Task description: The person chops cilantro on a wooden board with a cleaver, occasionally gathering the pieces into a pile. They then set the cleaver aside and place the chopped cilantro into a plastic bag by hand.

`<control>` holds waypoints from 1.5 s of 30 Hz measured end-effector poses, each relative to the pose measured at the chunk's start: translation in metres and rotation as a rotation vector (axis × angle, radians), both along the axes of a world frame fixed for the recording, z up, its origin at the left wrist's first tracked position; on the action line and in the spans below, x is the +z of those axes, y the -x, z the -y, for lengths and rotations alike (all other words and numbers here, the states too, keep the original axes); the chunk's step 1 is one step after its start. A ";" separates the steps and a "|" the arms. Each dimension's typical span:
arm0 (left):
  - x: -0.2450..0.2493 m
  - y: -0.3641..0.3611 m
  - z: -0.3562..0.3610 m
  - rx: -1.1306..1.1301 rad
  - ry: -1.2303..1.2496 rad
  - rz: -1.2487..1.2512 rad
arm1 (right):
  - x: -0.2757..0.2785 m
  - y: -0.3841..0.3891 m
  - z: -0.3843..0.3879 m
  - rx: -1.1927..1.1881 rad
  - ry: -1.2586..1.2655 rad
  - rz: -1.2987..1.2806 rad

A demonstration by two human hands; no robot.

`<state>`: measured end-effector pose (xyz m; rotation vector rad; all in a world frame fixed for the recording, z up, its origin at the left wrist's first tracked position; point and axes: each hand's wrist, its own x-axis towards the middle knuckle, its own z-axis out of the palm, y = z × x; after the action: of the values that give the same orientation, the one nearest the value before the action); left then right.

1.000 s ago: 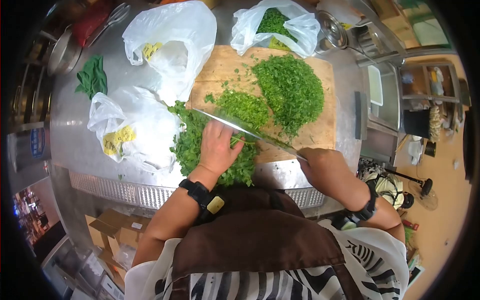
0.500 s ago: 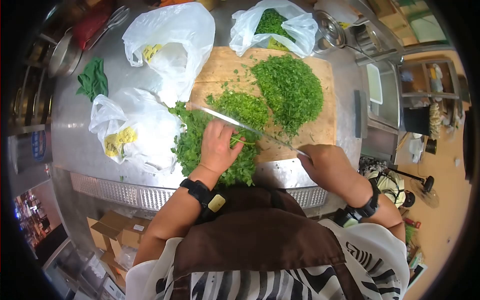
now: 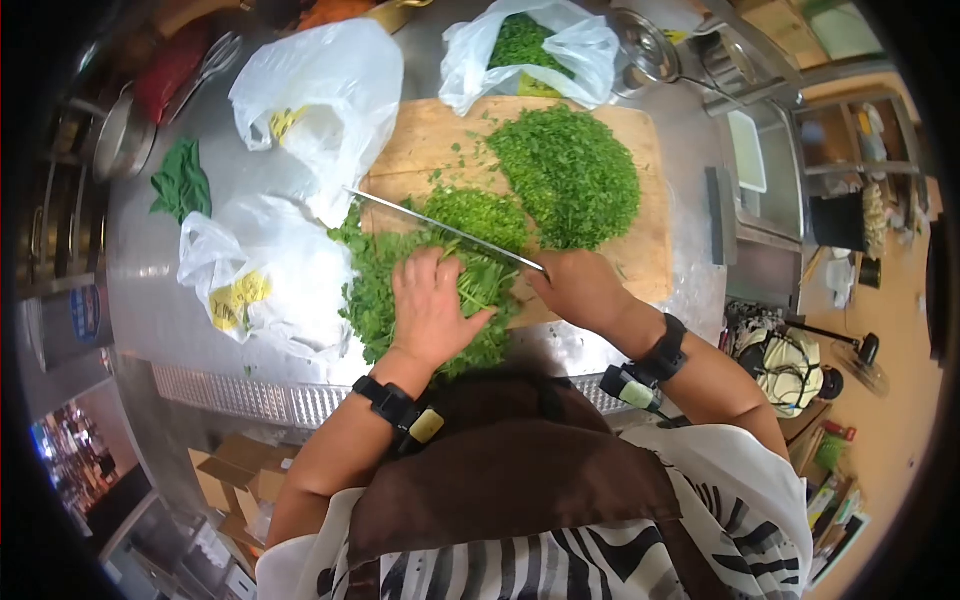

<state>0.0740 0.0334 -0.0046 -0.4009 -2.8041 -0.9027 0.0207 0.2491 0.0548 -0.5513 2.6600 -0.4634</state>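
Observation:
My right hand (image 3: 582, 288) is closed around the handle of a long knife (image 3: 450, 231). Its blade slants up and left over the wooden cutting board (image 3: 655, 190), along the far edge of a leafy herb bunch (image 3: 375, 285) that looks like cilantro or parsley. My left hand (image 3: 430, 305) lies on top of this bunch, fingers stretched forward and thumb spread to the right. Just beyond the blade sits a small heap of chopped stems (image 3: 475, 212). A larger mound of chopped herbs (image 3: 575, 175) covers the board's right side.
White plastic bags (image 3: 320, 85) lie left of the board, one nearer bag (image 3: 290, 270) beside the bunch. Another bag (image 3: 465, 65) with chopped greens stands behind the board. A green cloth (image 3: 182, 180) lies at left; a metal lid (image 3: 645, 45) is at the back right.
My right hand and the knife have moved up and left. My left hand has gone from bent fingers around some stems to spread fingers on the bunch. The view has shifted slightly.

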 end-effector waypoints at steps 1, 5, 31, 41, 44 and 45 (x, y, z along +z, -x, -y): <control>-0.004 0.000 0.000 -0.002 -0.010 0.005 | -0.001 0.003 -0.004 -0.020 0.038 0.012; -0.015 0.006 -0.001 -0.034 -0.013 -0.068 | 0.001 0.023 -0.034 -0.166 0.078 0.124; 0.018 0.039 0.019 -0.323 -0.191 0.019 | -0.037 -0.042 0.027 -0.509 0.431 0.079; -0.006 0.062 0.018 -0.048 -0.157 0.118 | -0.055 -0.038 0.041 -0.519 0.368 0.005; 0.005 0.071 0.023 -0.026 -0.063 0.071 | -0.060 -0.041 0.042 -0.511 0.383 -0.095; 0.005 0.075 0.026 -0.030 -0.062 0.073 | -0.061 -0.042 0.042 -0.508 0.386 -0.151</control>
<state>-0.0012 0.0076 0.0003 -0.4105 -2.8338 -1.0284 0.0628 0.2071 -0.0064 0.0058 2.8579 -1.1356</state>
